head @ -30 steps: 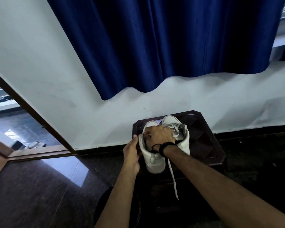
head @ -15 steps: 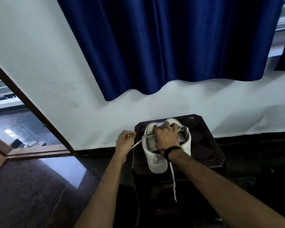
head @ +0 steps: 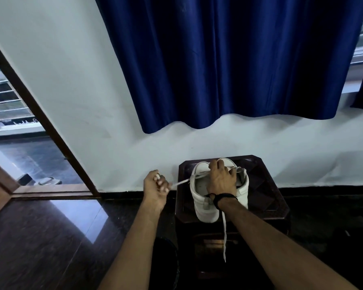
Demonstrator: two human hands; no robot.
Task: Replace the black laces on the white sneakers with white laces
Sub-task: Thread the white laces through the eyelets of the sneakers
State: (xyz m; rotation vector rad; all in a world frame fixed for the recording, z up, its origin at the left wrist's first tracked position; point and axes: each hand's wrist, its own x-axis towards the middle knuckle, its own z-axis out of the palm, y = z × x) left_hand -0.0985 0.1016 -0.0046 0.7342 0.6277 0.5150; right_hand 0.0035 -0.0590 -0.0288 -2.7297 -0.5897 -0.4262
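On a dark stool (head: 264,185) below a blue curtain (head: 228,59), the right hand (head: 220,181) hid much of the white sneakers (head: 201,204), fingers curled among their laces, while the left hand (head: 155,187) pinched a taut white lace (head: 180,182).

White lace (head: 181,182) taut (leftward) between left hand (head: 156,188) and sneaker (head: 201,197)

Smooth white leather-like sneakers (head: 205,204) on dark polished wooden stool (head: 266,185). Glossy dark floor (head: 50,237) (mirror-like), satiny blue cloth curtain (head: 228,59). Matt painted wall (head: 71,70).

Pale wall (head: 76,84), navy curtain (head: 228,59), glossy dark floor (head: 40,237), brown door frame (head: 40,120), dark wooden stool (head: 266,185).
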